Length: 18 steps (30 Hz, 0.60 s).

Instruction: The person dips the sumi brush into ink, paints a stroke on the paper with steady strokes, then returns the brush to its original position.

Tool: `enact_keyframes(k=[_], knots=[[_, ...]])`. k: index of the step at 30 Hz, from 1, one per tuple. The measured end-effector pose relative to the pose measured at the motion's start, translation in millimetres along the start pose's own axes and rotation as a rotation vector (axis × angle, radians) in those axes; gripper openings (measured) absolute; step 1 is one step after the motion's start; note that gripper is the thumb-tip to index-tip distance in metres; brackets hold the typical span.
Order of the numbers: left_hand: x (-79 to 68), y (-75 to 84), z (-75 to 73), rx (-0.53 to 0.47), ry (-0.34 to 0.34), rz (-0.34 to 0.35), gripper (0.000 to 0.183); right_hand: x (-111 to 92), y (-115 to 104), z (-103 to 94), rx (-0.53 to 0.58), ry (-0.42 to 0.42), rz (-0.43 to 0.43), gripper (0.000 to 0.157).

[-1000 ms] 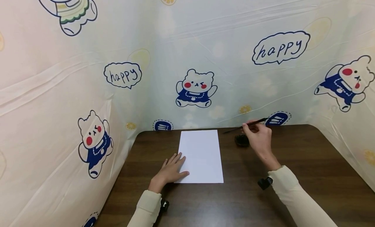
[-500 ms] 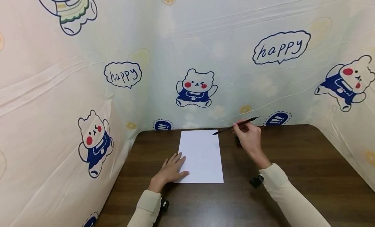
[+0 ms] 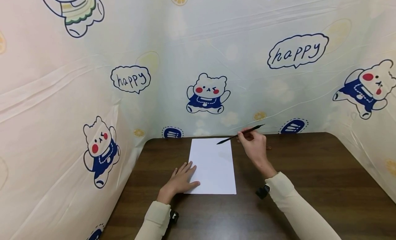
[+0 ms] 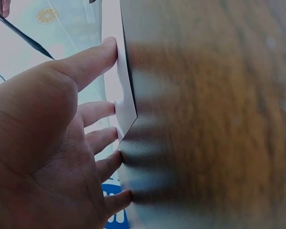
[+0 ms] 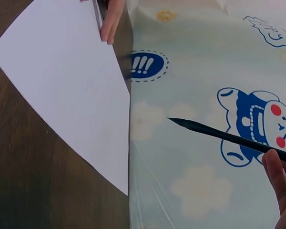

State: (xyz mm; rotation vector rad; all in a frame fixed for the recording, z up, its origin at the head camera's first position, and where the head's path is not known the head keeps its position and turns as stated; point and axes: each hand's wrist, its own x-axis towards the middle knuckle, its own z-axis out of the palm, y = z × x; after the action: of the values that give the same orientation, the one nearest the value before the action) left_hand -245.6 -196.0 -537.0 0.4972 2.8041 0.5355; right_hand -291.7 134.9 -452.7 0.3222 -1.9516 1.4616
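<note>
A blank white sheet of paper [image 3: 211, 167] lies on the brown wooden table [image 3: 204, 216]. My left hand [image 3: 180, 180] rests on the sheet's left edge with fingers spread. In the left wrist view the thumb [image 4: 93, 62] and some fingertips touch the paper, while others reach the wood beside its corner. Between thumb and fingers, my right hand [image 3: 255, 143] pinches a dark writing brush [image 3: 229, 139]. The brush slants, its pointed tip over the upper right part of the sheet. From the right wrist, the brush tip [image 5: 178, 122] shows raised above the paper.
A small reddish-brown bit [image 3: 269, 148] shows just right of my right hand, which covers the spot around it. A printed cloth curtain [image 3: 207, 54] rises close behind the table's back edge and along both sides.
My right hand has moved left with the brush, bringing its tip from beside the paper to over it. The dark round dish is now hidden behind that hand. My left hand stays put.
</note>
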Motion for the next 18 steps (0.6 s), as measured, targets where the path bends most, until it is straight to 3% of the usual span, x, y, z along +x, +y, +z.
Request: enact_keyframes(k=[18], knots=[[-0.2,2.5,-0.7,0.007,-0.008,-0.014,0.081,-7,6,27.9,-0.026,-0.052,0.005,0.007]])
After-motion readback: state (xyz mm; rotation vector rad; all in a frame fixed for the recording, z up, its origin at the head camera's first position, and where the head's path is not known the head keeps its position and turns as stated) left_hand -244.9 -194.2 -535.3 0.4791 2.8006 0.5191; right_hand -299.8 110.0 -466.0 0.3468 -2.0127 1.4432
